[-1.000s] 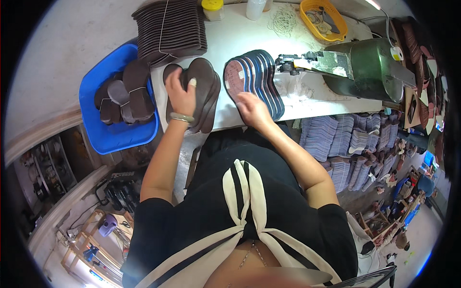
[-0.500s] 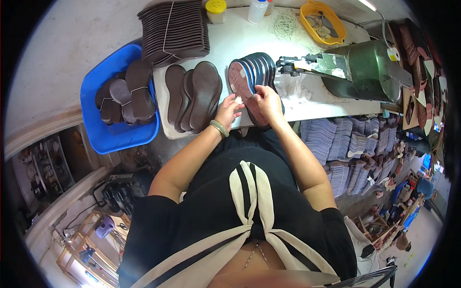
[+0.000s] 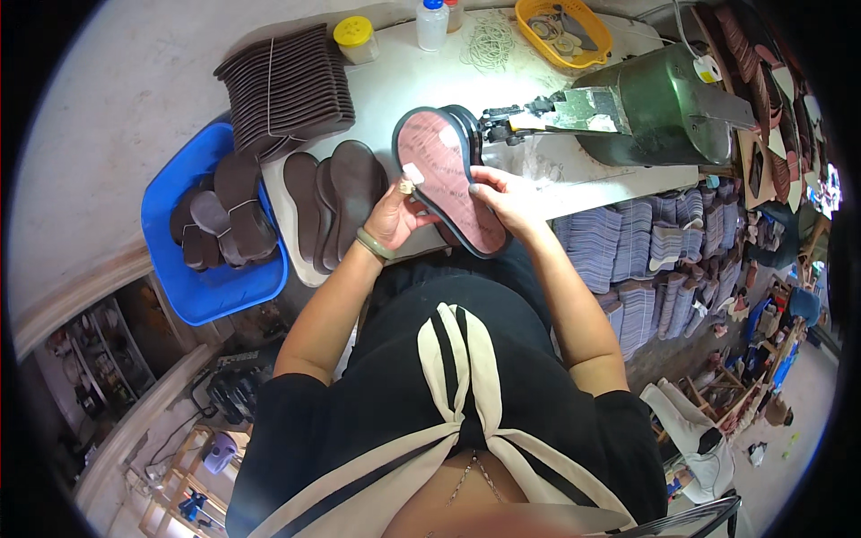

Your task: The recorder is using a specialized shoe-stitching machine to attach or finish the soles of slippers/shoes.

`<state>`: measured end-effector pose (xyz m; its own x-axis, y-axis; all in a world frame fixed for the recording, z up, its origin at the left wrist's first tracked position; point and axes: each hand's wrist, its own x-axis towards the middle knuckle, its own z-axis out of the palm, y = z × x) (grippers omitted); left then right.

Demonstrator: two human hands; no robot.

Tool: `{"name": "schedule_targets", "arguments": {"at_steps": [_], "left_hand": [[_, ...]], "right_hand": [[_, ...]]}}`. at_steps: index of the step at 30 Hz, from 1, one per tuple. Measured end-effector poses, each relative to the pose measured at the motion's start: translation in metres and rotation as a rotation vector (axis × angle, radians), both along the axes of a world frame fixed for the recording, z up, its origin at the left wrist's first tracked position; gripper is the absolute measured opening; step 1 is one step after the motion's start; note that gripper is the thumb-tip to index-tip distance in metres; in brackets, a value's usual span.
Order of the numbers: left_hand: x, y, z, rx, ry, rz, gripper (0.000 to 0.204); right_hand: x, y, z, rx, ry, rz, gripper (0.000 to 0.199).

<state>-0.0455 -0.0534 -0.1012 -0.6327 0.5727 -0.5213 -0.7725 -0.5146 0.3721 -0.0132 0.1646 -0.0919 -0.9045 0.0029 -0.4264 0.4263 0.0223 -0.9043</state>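
Between my hands is a shoe insole (image 3: 453, 193), its pinkish, marked face up and its rim dark. My right hand (image 3: 509, 199) grips its right edge at the waist, thumb on top. My left hand (image 3: 395, 218) is closed at its left edge, with finger wraps on it and a small white piece by the fingertips. Behind the held insole, further dark insoles (image 3: 468, 121) show partly; how many is hidden. Left of my left hand lie several brown insoles (image 3: 352, 184) on the white table (image 3: 404, 85).
A tied stack of brown insoles (image 3: 287, 85) stands at the back left. Bundled insoles fill a blue tub (image 3: 170, 269). A green machine (image 3: 641, 117) reaches in from the right. Beyond are a yellow basket (image 3: 569, 54), a yellow-lidded jar (image 3: 356, 40) and rubber bands (image 3: 490, 47).
The pink-faced insole has come up off the row and toward me, and its whole face now shows. My right hand has shifted to its side edge. The view has shifted slightly.
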Motion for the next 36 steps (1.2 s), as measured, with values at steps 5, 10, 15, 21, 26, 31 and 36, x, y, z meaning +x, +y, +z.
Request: {"name": "schedule_targets", "arguments": {"at_steps": [5,10,15,21,26,31,36], "left_hand": [[-0.020,0.022,0.027,-0.135,0.186,-0.210,0.011],[-0.019,0.049,0.018,-0.280,0.382,-0.077,0.011],[-0.035,0.075,0.045,-0.190,0.187,-0.001,0.017],[-0.055,0.110,0.037,-0.381,0.454,0.181,0.017],[-0.071,0.152,0.019,-0.564,0.565,0.311,0.018],[-0.083,0.169,0.013,-0.660,0.408,0.322,0.028],[-0.099,0.165,0.017,-0.658,0.350,0.267,0.029]], "right_hand": [[-0.006,0.019,0.034,-0.165,-0.124,0.115,0.029],[0.001,0.000,0.022,0.107,0.180,-0.269,0.026],[-0.001,0.008,0.063,0.899,0.649,0.034,0.064],[-0.015,0.036,0.090,1.023,0.426,0.232,0.076],[-0.041,0.076,0.082,1.089,0.417,0.200,0.056],[-0.013,0.104,0.049,0.076,0.113,-0.239,0.041],[0.007,0.074,0.064,-0.707,-0.292,-0.254,0.038]]}}
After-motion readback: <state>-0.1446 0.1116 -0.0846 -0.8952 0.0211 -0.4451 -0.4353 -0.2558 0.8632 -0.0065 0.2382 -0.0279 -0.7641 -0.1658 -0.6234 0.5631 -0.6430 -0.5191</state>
